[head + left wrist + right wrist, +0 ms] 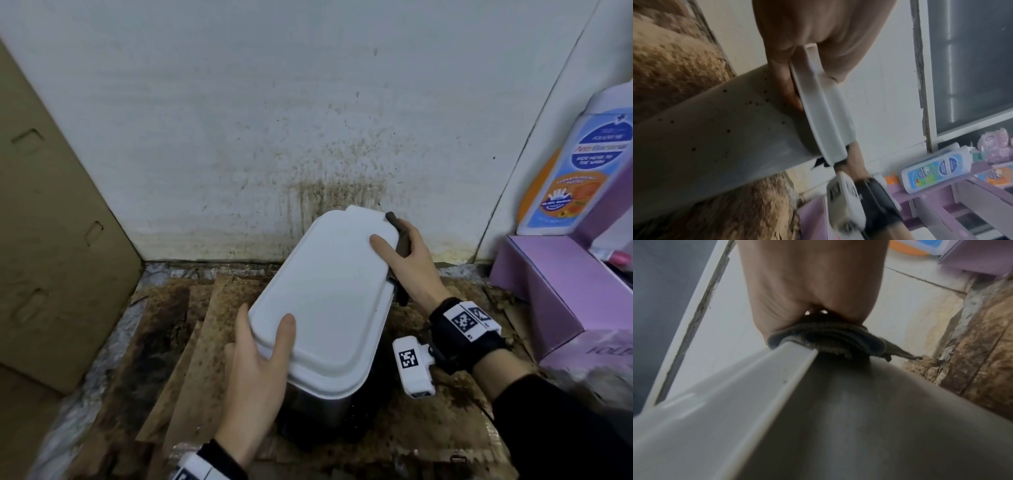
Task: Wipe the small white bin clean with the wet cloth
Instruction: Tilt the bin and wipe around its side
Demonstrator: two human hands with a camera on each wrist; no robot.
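Crowding bin (329,294): purple box (548,291) right, cardboard (51,240) left.

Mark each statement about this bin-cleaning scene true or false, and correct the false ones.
1. The bin's lid is closed. True.
2. The right hand holds a dark cloth against the bin's rim. True.
3. The left hand hangs free of the bin. False: it grips the lid's near edge.
4. The bin's side is spotless. False: dark specks dot it.
5. A bottle stands on a purple box. True.
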